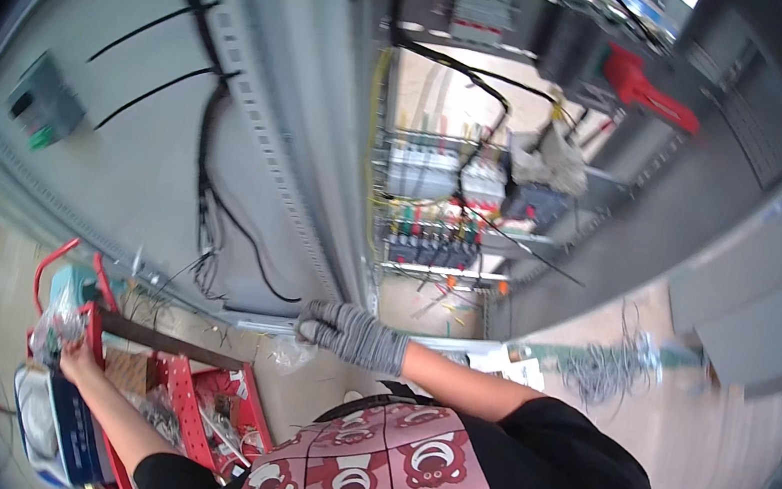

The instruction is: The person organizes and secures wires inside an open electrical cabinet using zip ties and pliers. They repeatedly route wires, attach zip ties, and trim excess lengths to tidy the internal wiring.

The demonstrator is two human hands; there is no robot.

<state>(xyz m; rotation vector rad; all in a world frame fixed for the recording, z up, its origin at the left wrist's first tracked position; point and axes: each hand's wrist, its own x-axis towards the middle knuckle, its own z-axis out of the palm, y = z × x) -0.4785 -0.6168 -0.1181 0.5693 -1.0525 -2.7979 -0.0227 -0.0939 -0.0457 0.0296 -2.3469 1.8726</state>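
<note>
My right hand (352, 333), in a grey knit glove, lies on the lower rail (249, 316) of an open grey electrical cabinet, with its fingers curled over the edge. A small clear bag (289, 355) sits just below that hand. My left hand (76, 361) is bare. It reaches down to a red tool cart (188, 386) at the lower left and grips a clear plastic bag of small parts (55, 326). A blue box (79, 441) stands under my left forearm. My black shirt with a pink print fills the bottom of the view.
Inside the cabinet are rows of breakers and terminal blocks (427, 240), yellow and black wires, and a red-handled switch (651, 91). The open door (121, 154) at left carries black cables. Loose wire offcuts (606, 363) lie on the floor at right.
</note>
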